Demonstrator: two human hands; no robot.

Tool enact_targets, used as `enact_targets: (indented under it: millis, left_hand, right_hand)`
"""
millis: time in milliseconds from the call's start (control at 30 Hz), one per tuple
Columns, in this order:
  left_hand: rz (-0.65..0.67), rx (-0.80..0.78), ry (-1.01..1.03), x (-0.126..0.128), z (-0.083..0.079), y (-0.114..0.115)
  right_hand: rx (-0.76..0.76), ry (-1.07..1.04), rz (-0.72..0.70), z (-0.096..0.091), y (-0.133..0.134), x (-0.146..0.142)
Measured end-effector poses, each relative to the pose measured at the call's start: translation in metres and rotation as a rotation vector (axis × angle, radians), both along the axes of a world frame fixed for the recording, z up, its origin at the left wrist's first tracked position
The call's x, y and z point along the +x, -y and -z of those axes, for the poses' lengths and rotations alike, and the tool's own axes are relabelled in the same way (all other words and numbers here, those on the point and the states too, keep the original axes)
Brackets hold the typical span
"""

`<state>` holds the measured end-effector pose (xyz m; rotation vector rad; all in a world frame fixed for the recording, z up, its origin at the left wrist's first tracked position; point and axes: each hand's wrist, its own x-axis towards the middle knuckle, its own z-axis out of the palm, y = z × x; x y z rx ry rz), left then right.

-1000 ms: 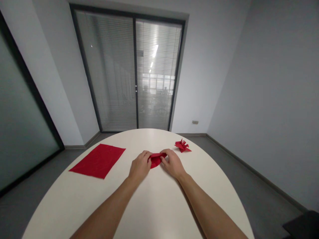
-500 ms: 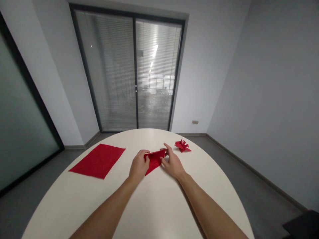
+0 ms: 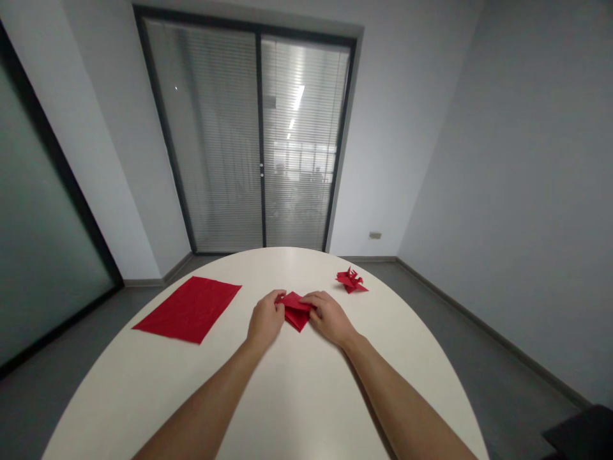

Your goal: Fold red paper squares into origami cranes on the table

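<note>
Between my two hands is a small folded piece of red paper, partly opened, with one corner pointing toward me and an upper flap leaning over it. My left hand pinches its left edge between thumb and fingers. On the opposite edge, my right hand is closed with its thumb low and its index finger lying along the upper flap. Fingertips of both hands are partly hidden by the paper and by the hands themselves.
A flat red sheet lies on the round white table to the left. Folded red paper figures sit in a cluster near the far right edge. Behind the table stands a glass door with blinds.
The paper has been drawn into a smaller, more symmetrical diamond shape. My right fingers, raised and spread before, have come down and closed on its right edge; my left hand has barely moved.
</note>
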<state>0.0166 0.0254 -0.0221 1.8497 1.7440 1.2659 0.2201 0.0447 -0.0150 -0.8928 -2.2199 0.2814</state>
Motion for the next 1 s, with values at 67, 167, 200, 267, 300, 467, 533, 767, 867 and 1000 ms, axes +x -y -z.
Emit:
enact_targets:
  millis: [67, 167, 200, 267, 300, 467, 533, 767, 867, 1000]
  left_hand:
    - [-0.01, -0.003, -0.004, 0.0, -0.002, 0.001]
    - [0.014, 0.032, -0.031, 0.001, -0.003, 0.002]
    - [0.033, 0.043, -0.046, 0.002, -0.003, 0.002]
    - [0.082, 0.052, -0.099, 0.005, -0.001, 0.002]
    - [0.109, 0.047, -0.141, 0.006, 0.001, 0.002]
    - [0.244, -0.04, -0.42, 0.008, 0.007, 0.007]
    - [0.266, -0.039, -0.482, 0.008, 0.007, 0.01]
    - [0.288, 0.077, -0.549, 0.007, -0.002, 0.015]
    - [0.28, 0.092, -0.535, 0.007, -0.004, 0.014]
    - [0.27, 0.077, -0.536, 0.006, 0.0, 0.012]
  right_hand:
    - [-0.008, 0.02, 0.01, 0.001, 0.0, 0.0]
    - [-0.013, 0.047, 0.012, 0.004, -0.001, 0.0]
    - [-0.013, 0.056, 0.009, 0.005, -0.001, 0.0]
    - [-0.017, 0.073, -0.003, 0.006, -0.001, 0.0]
    - [-0.023, 0.081, -0.009, 0.006, -0.001, 0.0]
    - [-0.07, 0.12, -0.021, 0.002, 0.001, 0.0]
    - [-0.085, 0.124, 0.019, -0.001, 0.003, 0.0]
    - [-0.091, 0.106, 0.027, -0.004, 0.007, -0.003]
    - [-0.095, 0.134, 0.002, -0.003, 0.007, -0.002]
    - [-0.092, 0.152, -0.003, -0.002, 0.007, -0.001]
